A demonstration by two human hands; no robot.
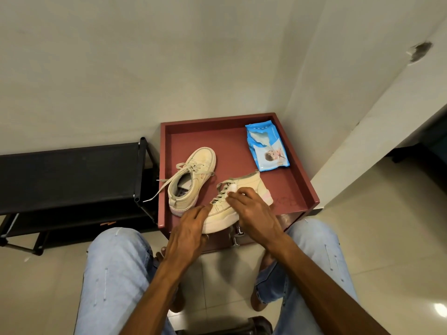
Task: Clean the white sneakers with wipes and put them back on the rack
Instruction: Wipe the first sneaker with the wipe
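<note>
Seated low, a person in pale ripped jeans works over a white sneaker [232,209] lying at the near edge of a dark red cabinet top [297,189]. The right hand [254,211] presses a small white wipe [233,188] against the laces and tongue, fingers curled down over it, only a corner of the cloth showing. The left hand [191,228] rests half open against the toe end, bracing the shoe rather than gripping it.

Done well, this step likely calls for firm counter-pressure at the toe so the shoe does not skate off the near edge, short strokes along the laces, and a refolded clean face of the wipe for the rubber sidewall, which looks faintly pink-stained.

Its partner, the second sneaker [191,180], stands upright just beside it, farther back, one lace trailing over the left rim. A blue pack of wipes [267,147] lies toward the far right corner, flap apparently lifted, well apart from both shoes.

That red surface is smooth, with a raised lip on its far and side edges. To the left stands a black shoe rack [72,175], its fabric top shelf bare. Cream walls meet in a corner behind; glossy pale tiles cover the floor.
</note>
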